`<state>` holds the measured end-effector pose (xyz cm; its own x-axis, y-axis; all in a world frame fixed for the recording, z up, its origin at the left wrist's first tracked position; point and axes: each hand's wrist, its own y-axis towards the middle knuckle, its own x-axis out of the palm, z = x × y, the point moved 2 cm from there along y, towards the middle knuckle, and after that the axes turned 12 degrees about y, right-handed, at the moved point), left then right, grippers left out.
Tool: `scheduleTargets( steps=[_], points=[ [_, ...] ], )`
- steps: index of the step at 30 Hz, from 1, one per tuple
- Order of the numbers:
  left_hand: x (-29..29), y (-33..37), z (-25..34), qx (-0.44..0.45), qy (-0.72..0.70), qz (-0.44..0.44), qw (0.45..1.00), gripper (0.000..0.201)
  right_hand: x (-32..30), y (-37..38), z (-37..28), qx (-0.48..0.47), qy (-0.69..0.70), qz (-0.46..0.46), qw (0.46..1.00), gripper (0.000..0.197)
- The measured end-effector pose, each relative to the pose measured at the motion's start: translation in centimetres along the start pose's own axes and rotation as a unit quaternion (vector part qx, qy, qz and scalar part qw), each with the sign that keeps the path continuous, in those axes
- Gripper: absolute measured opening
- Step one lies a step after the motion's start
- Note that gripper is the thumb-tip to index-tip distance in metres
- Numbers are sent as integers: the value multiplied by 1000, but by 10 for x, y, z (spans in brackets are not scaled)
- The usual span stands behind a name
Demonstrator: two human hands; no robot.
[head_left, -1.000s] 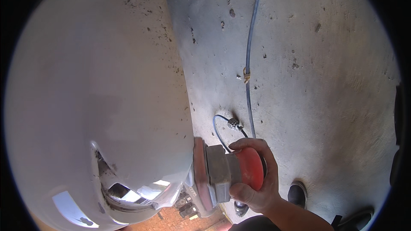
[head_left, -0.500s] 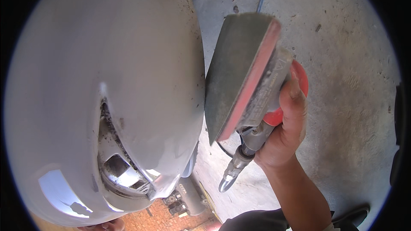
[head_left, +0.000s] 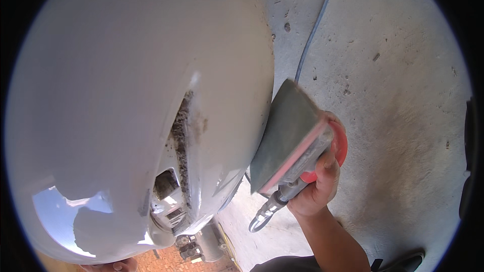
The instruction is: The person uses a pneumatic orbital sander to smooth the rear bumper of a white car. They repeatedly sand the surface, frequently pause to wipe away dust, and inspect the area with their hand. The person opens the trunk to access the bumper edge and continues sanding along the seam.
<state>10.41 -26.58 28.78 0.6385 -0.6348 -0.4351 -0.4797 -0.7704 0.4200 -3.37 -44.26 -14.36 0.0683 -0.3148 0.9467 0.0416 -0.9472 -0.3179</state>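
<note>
A large glossy white car bumper [head_left: 151, 30], with a dirt-speckled slot-shaped opening [head_left: 169, 184], fills the left of the view. My right hand [head_left: 320, 186] is closed around the grip of an air sander [head_left: 305, 158] with a red body part and a metal hose fitting. Its flat pad [head_left: 287, 136], faced with grey-green abrasive, is tilted toward the bumper's right side. Whether pad and bumper touch is hard to tell. At the lower left, my left hand [head_left: 113, 265] grips the bumper's near edge, mostly hidden below it.
A blue-grey hose [head_left: 311, 35] runs over the concrete floor [head_left: 398, 121] beyond the sander. Down past the bumper's near end stands a grey tank-shaped compressor [head_left: 209, 244] by orange brick paving [head_left: 156, 261]. A dark shoe [head_left: 411, 261] shows at the lower right.
The sander has come nearer to me and slightly left, still in my right hand. In the picture the bumper and its opening have shifted right. My left hand stays at the bumper's edge.
</note>
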Motion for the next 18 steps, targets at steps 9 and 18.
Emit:
scheduleTargets(
  steps=[9,18],
  points=[
    [9,1,18,46,13,-43,998,94,8,44,-15,-108,-77,-55,990,59],
    [42,19,63,102,41,-27,994,86,29,38,-101,-175,-141,52,973,54]
  ],
)
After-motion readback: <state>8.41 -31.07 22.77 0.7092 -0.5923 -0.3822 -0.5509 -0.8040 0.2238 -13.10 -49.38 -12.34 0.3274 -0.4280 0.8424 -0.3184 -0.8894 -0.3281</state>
